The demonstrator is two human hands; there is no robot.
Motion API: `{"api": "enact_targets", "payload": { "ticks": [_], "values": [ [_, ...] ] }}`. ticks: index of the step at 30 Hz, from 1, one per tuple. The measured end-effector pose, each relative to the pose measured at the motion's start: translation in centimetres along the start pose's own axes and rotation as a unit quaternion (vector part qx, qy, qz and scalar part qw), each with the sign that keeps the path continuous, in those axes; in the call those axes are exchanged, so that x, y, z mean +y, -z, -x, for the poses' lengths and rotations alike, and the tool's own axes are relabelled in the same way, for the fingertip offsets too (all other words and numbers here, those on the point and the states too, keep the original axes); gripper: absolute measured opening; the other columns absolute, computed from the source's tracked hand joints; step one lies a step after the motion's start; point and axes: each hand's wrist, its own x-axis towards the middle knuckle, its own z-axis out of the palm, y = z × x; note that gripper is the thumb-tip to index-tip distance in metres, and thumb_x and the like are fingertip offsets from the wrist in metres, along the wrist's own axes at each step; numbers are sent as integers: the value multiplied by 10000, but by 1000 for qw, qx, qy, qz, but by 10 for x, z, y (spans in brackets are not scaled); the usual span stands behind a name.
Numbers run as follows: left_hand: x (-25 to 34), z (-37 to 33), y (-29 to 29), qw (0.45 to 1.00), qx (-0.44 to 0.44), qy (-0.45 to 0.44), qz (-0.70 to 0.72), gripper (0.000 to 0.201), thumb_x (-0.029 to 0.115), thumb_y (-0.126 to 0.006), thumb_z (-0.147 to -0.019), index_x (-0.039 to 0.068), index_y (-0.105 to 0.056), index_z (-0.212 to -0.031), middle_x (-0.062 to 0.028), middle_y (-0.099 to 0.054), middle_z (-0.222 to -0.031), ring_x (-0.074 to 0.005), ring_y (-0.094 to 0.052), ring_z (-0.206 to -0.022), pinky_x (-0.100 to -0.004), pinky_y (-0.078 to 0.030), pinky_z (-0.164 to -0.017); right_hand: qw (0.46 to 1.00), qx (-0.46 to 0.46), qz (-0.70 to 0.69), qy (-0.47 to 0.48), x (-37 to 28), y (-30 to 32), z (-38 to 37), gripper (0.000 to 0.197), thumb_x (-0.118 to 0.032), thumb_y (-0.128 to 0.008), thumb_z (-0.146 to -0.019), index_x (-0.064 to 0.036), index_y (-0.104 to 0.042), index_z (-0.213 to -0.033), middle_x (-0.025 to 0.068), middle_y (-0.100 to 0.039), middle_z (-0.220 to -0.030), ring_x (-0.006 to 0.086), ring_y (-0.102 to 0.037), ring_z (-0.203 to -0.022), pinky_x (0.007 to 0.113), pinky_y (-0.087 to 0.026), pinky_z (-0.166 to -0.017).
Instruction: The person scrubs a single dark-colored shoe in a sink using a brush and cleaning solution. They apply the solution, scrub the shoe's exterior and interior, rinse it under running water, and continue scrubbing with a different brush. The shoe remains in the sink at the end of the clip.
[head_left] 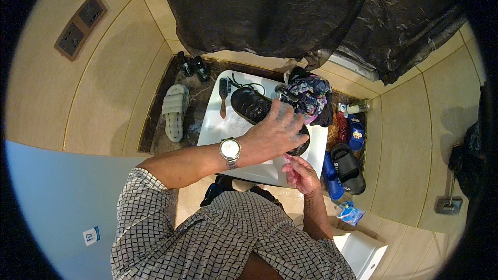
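Observation:
A black shoe [251, 105] lies slantwise on a white surface [211, 134] in front of me, its middle hidden under my left hand [277, 130]. That hand, with a watch on its wrist, grips the shoe from above, fingers bent over its far side. Close to the shoe's near end, my right hand [302, 175] pinches a small pink thing [287, 163]; its kind is mostly hidden by the fingers. Left of the shoe rests a brush [224, 98] with a wooden handle and dark bristles. Dark laces [246, 84] lie behind the shoe.
A bundle of patterned dark cloth [310, 93] sits at the back right of the white surface. Pale green slides [175, 109] stand left of it. On the right are black slides [346, 168], blue footwear [332, 176] and a jar [359, 106]. Black plastic sheeting [290, 15] hangs behind.

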Motion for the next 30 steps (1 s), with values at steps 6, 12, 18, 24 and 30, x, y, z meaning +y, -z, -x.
{"api": "enact_targets", "payload": {
  "ticks": [6, 12, 18, 24, 30],
  "values": [
    [0, 5, -4, 1000, -1, 12, -2, 408, 225, -615, -913, 200, -622, -1319, -182, -556, -1355, -405, -513, -1234, -690, -356, -1039, 1000, -28, -3, 7, -4, 1, 0, 286, -193, -548, -1072, -87, -622, -1327, 154, -727, -983, 104, -500, -539, 250, -446, -500],
    [-1, 11, -7, 999, -15, 34, 8, 433, 196, -587, -925, 231, -607, -1356, -189, -546, -1375, -396, -511, -1241, -670, -362, -1036, 999, -40, -7, 3, -7, -6, 1, 307, -188, -541, -1073, -82, -604, -1355, 136, -727, -960, 92, -493, -542, 242, -419, -485],
    [-33, 38, -34, 937, 96, 211, 261, 859, 202, -888, -699, 210, -542, -1486, -171, -554, -1430, -343, -537, -1288, -478, -427, -1099, 999, -21, 17, 20, -12, -18, 2, 360, -175, -566, -1067, -67, -571, -1411, 106, -727, -932, 73, -496, -540, 226, -392, -474],
    [-62, 82, -80, 445, 275, 437, 732, 604, 221, -769, -937, 118, -520, -1477, -21, -656, -1256, -136, -607, -1145, -350, -531, -957, 989, 21, 122, 84, -19, -42, 1, 362, -179, -554, -1074, -83, -567, -1423, 70, -727, -926, 67, -502, -534, 224, -401, -470],
    [-64, 115, -108, 113, 315, 345, 877, 632, 635, -512, -1007, 108, -638, -1332, -72, -691, -1255, -262, -644, -1131, -433, -522, -1005, 967, 44, 218, 125, -29, -72, 7, 351, -160, -521, -1080, -106, -578, -1422, 17, -686, -895, 41, -476, -543, 204, -396, -483]
  ]
}}
